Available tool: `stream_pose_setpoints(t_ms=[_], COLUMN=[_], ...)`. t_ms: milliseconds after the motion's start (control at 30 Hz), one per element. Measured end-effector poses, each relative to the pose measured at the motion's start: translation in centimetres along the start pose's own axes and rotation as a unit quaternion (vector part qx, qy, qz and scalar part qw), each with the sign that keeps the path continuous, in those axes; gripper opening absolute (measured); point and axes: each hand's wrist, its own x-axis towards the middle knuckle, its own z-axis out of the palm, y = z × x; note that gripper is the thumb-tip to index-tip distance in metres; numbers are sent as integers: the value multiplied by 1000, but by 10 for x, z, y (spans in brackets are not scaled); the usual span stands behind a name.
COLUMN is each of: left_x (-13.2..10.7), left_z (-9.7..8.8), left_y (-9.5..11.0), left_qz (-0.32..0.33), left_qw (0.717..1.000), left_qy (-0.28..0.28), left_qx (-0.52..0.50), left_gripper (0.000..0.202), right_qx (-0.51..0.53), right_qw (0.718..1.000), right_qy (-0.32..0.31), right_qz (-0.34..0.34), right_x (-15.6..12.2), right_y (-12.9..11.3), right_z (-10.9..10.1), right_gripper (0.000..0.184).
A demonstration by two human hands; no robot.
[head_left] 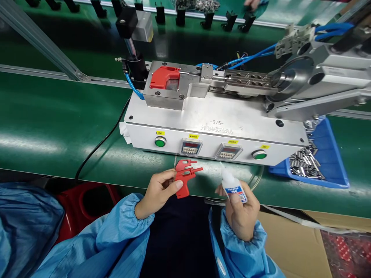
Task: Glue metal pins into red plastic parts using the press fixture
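My left hand (pixel 158 191) pinches a small red plastic part (pixel 185 177) and holds it up in front of the white press machine (pixel 211 133). My right hand (pixel 240 212) is wrapped round a small white glue bottle (pixel 232 185) with a blue and red label, its nozzle tilted up and left toward the red part without touching it. A second red plastic part (pixel 164 76) lies in the machine's metal fixture at the upper left. Both sleeves are blue.
A blue tray (pixel 333 154) with several small metal pins sits right of the machine. A red bin (pixel 84 200) stands below left, a cardboard box (pixel 295 243) below right. Behind the machine, black fixtures (pixel 208 19) stand in a row on the green belt (pixel 52 119). Another person's hand (pixel 252 4) shows at the top.
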Motion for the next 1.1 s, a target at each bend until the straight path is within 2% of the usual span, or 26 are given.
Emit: stream_pose_setpoints(t_ms=[133, 267, 467, 933, 1100], left_x=[0, 0, 1, 0, -2], left_z=[2, 1, 0, -1, -3], left_y=[0, -1, -2, -2, -3], left_qz=[3, 19, 50, 72, 73], left_qw=[1000, 1000, 998, 994, 994], left_qy=[10, 9, 3, -3, -9], left_qx=[2, 13, 35, 81, 83], left_gripper=[38, 34, 25, 25, 21], right_qx=[-60, -69, -78, -104, -103], right_qw=[995, 993, 994, 993, 993], right_qy=[55, 22, -9, -15, -23], right_qz=[-50, -94, -81, -48, -56], right_x=[2, 7, 10, 10, 12], right_y=[-7, -19, -30, -32, -33], right_z=[1, 7, 12, 12, 12], right_gripper=[25, 14, 12, 16, 15])
